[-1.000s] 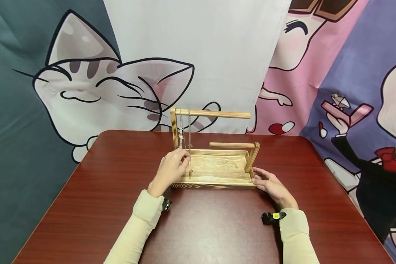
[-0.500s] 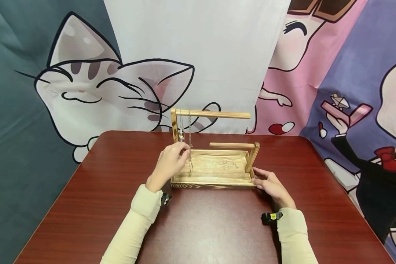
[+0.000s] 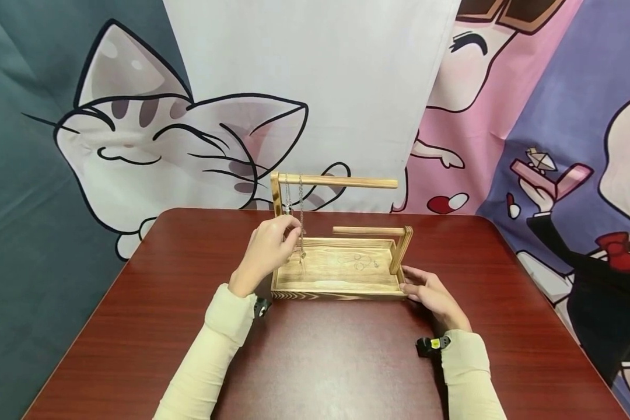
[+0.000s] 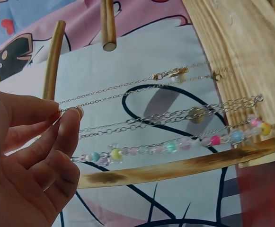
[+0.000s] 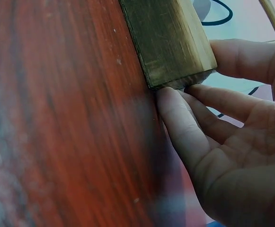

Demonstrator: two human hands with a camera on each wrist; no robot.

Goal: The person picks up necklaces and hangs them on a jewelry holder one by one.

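Note:
My left hand (image 3: 269,248) pinches a thin gold chain necklace between thumb and fingertip. Two strands of that necklace (image 4: 110,88) run from the fingers down toward the tray, with small pale and gold pieces on them. Beside it hang a silver-toned chain necklace (image 4: 136,121) and a pastel bead necklace (image 4: 170,147), partly hidden by the hand in the head view. They hang from the upper bar (image 3: 346,182) of a wooden jewelry stand (image 3: 341,295). My right hand (image 3: 436,296) grips the stand's right end, thumb at the rim and fingers against the end face.
A shorter wooden bar (image 3: 367,231) juts leftward from a post (image 3: 402,251) at the stand's right end. Fine jewelry (image 3: 364,262) lies on the tray floor. The stand sits on a reddish-brown table (image 3: 152,303) before a cartoon-printed cloth (image 3: 315,64).
My left hand has risen beside the hanging necklaces, lifting the pinched necklace, whose lower end now hangs higher above the tray. My right hand stays at the stand's end.

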